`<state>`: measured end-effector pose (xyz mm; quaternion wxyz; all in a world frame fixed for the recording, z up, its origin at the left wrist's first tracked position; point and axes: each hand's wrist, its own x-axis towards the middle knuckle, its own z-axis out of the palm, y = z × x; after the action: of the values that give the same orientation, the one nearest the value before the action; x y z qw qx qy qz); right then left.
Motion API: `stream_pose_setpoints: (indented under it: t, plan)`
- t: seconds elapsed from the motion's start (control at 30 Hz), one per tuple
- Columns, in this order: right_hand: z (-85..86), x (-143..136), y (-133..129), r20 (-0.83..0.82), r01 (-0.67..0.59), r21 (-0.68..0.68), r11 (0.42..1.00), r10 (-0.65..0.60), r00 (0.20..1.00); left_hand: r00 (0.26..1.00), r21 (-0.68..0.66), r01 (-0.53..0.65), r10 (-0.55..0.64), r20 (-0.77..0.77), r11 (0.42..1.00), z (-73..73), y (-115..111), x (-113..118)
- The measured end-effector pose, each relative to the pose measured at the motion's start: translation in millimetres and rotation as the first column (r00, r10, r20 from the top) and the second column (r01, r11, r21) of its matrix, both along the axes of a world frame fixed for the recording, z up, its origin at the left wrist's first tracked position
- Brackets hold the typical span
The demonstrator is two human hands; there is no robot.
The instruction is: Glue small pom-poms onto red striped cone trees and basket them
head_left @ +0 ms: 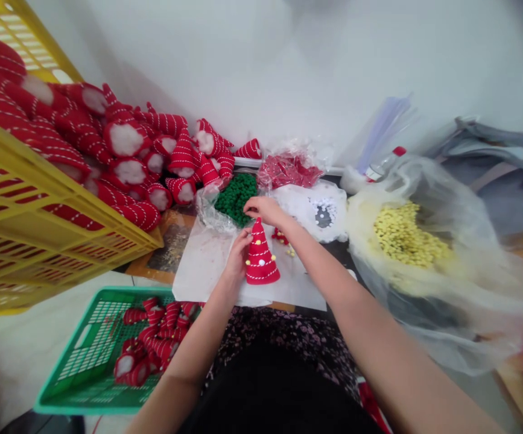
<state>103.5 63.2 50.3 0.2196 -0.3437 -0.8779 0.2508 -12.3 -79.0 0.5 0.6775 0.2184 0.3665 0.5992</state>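
A red cone (263,256) with white stitched stripes stands upright on white paper (207,265), dotted with yellow balls and a white one. My left hand (239,253) is closed on its left side. Just above the cone's tip is my right hand (265,210), its fingers pinched beside the green pieces (236,198); whatever they hold is too small to make out. Small red balls (280,235) and a few yellow ones (291,250) lie right of the cone, partly behind my right forearm.
Striped red cones with white stuffing spill from a yellow crate (62,205) at left. A green basket (102,349) holds more below. Behind are red pieces (291,170) in plastic and white balls (324,212). At right are a bag of yellow balls (410,238) and a bottle (383,166).
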Motion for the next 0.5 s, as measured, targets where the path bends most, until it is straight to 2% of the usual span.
stream_pose_setpoints:
  t: [0.07,0.13,0.23,0.33,0.43,0.5]
  plan:
    - [1.1,12,-4,-0.109,0.100,-0.030,0.995,-0.103,0.989,1.000,0.011,0.015,-0.015,0.005,1.000,3.1,-1,1]
    - [4.1,29,-15,-0.274,0.188,-0.105,0.977,-0.210,0.939,1.000,0.018,0.028,-0.028,0.010,0.999,6.1,-3,2]
    - [10.2,56,-45,-0.439,0.187,-0.256,0.948,-0.286,0.852,0.999,0.017,0.036,-0.036,0.017,0.999,8.1,-3,3]
    - [14.4,73,-86,-0.435,0.116,-0.375,0.920,-0.285,0.854,1.000,0.028,0.020,-0.020,0.010,0.999,7.0,-1,3]
    - [13.0,75,-118,-0.376,0.093,-0.323,0.942,-0.217,0.901,1.000,0.055,0.013,-0.012,-0.004,0.998,5.3,2,4]
    - [8.7,71,-128,-0.357,0.089,-0.251,0.964,-0.178,0.917,1.000,0.056,0.018,-0.017,-0.017,0.998,5.1,2,4]
